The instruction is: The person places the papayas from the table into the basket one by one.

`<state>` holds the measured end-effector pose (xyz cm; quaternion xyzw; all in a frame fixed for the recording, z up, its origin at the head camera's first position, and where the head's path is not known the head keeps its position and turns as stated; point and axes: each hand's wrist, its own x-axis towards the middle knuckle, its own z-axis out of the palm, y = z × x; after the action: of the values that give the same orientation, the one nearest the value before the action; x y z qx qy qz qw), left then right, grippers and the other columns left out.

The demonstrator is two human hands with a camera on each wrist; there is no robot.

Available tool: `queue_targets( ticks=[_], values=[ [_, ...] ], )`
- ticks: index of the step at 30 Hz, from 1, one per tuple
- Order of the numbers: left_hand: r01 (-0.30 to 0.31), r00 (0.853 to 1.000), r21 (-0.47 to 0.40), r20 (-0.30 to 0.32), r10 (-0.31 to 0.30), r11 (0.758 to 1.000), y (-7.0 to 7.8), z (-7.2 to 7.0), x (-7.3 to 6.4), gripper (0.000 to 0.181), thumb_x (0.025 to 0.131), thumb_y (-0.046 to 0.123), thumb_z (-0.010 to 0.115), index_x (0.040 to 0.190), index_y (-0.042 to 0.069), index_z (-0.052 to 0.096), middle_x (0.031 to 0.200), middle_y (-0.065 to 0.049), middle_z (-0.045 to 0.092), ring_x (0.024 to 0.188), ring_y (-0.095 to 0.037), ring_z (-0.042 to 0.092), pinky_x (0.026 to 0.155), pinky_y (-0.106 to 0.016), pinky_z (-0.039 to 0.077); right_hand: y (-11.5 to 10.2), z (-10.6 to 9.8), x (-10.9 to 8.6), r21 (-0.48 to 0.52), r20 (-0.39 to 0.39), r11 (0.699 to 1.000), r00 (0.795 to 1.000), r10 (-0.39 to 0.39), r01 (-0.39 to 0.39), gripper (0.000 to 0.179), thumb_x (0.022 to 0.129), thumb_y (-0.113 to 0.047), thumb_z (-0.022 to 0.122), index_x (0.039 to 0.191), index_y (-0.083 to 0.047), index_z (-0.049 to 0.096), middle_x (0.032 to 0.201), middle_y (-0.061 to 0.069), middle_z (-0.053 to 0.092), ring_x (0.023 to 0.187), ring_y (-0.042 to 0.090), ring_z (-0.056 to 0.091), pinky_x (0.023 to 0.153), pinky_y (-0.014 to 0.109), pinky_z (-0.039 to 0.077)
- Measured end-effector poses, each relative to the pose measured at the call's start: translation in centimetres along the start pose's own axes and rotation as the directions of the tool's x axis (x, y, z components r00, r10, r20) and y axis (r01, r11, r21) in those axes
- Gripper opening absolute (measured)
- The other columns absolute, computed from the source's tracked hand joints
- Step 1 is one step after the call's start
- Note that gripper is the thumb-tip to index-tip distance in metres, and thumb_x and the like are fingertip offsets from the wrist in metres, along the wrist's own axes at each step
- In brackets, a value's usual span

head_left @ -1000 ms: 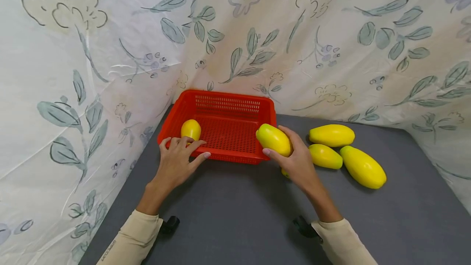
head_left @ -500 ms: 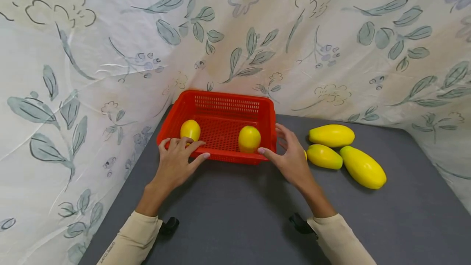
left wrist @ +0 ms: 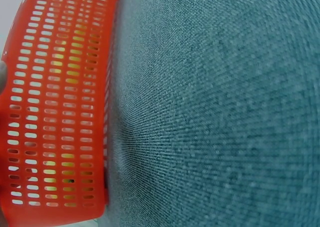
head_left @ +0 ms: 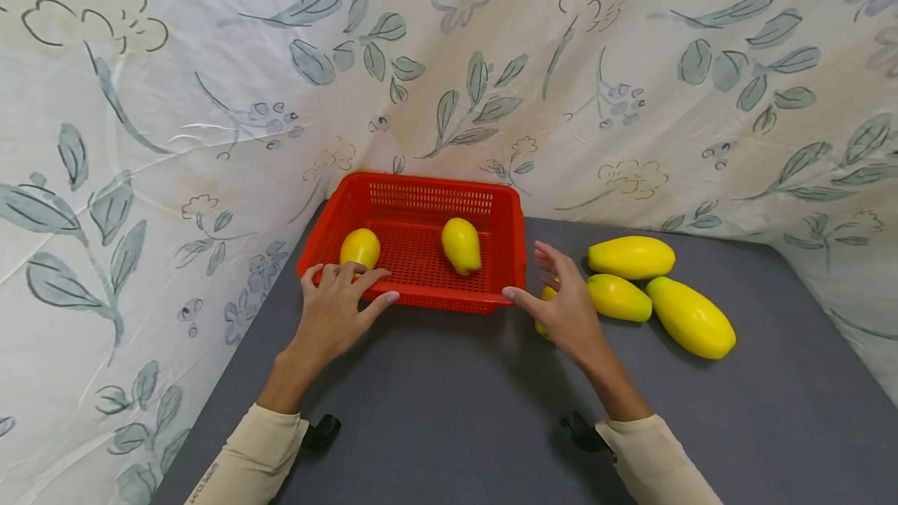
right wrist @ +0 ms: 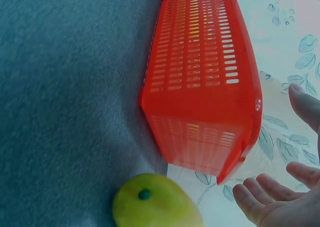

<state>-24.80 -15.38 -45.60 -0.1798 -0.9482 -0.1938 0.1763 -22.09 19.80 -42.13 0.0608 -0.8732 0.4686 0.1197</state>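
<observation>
Left grip [head_left: 335,306] hooked over the near rim of the red basket [head_left: 438,299], fingers inside. Right grip [head_left: 570,309] holding nothing, fingers spread, just beside the basket's near right corner. Within the basket: a yellow fruit [head_left: 360,246] just beyond the left fingers and a second fruit [head_left: 461,244] right of centre. On the grey worktop [head_left: 435,396], to the right: four further fruits [head_left: 692,318], one partly hidden behind the right grip.

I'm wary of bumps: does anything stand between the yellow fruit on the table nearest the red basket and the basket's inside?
Yes: the right end wall of the red basket stands, rim and all, between the yellow fruit and the inside. Nothing else is visible between the fruit and that wall.
</observation>
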Motion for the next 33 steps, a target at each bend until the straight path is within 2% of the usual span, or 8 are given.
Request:
queue_targets(
  ticks=[7, 14, 23, 33],
  values=[
    [-0.018, 0.999, 0.008, -0.032, 0.018, 1.0, 0.0, 0.1, -0.1, 0.052, 0.097, 0.054, 0.069, 0.137, 0.021, 0.071, 0.125, -0.016, 0.062, 0.119, -0.039, 0.051, 0.112, -0.07, 0.02, 1.0, -0.7, -0.5, 0.015, -0.005, 1.0, 1.0, 0.023, -0.023, 0.095, 0.088, -0.044, 0.087, 0.162, -0.011, 0.038, 0.161, 0.014, 0.044, 0.143, 0.034, 0.049, 0.116, 0.056, 0.046],
    [-0.02, 0.999, 0.009, -0.035, 0.02, 1.0, -0.2, 0.1, 0.0, 0.052, 0.097, 0.054, 0.069, 0.137, 0.022, 0.071, 0.125, -0.016, 0.063, 0.119, -0.04, 0.051, 0.111, -0.069, 0.021, 2.0, -1.6, -0.9, 0.026, -0.012, 0.998, 0.998, 0.054, -0.053, 0.092, 0.09, -0.042, 0.085, 0.163, -0.014, 0.037, 0.159, 0.015, 0.045, 0.143, 0.036, 0.05, 0.116, 0.057, 0.045],
    [-0.029, 0.998, 0.02, -0.047, 0.03, 0.999, -0.2, 0.2, 0.0, 0.051, 0.096, 0.052, 0.07, 0.136, 0.021, 0.072, 0.124, -0.016, 0.063, 0.118, -0.04, 0.051, 0.111, -0.07, 0.021, 2.8, -2.8, -1.2, 0.054, -0.016, 0.997, 0.999, 0.048, -0.047, 0.089, 0.092, -0.039, 0.085, 0.164, -0.015, 0.037, 0.158, 0.015, 0.047, 0.142, 0.037, 0.052, 0.114, 0.056, 0.046],
    [-0.01, 1.0, 0.018, -0.021, 0.01, 1.0, 0.2, 0.2, 0.1, 0.053, 0.097, 0.055, 0.068, 0.138, 0.021, 0.071, 0.127, -0.016, 0.063, 0.121, -0.04, 0.051, 0.112, -0.069, 0.02, 4.0, -4.3, -1.4, 0.063, -0.041, 0.997, 0.998, 0.053, -0.05, 0.086, 0.094, -0.034, 0.084, 0.164, -0.016, 0.037, 0.155, 0.014, 0.05, 0.142, 0.039, 0.053, 0.112, 0.057, 0.047]
  ],
)
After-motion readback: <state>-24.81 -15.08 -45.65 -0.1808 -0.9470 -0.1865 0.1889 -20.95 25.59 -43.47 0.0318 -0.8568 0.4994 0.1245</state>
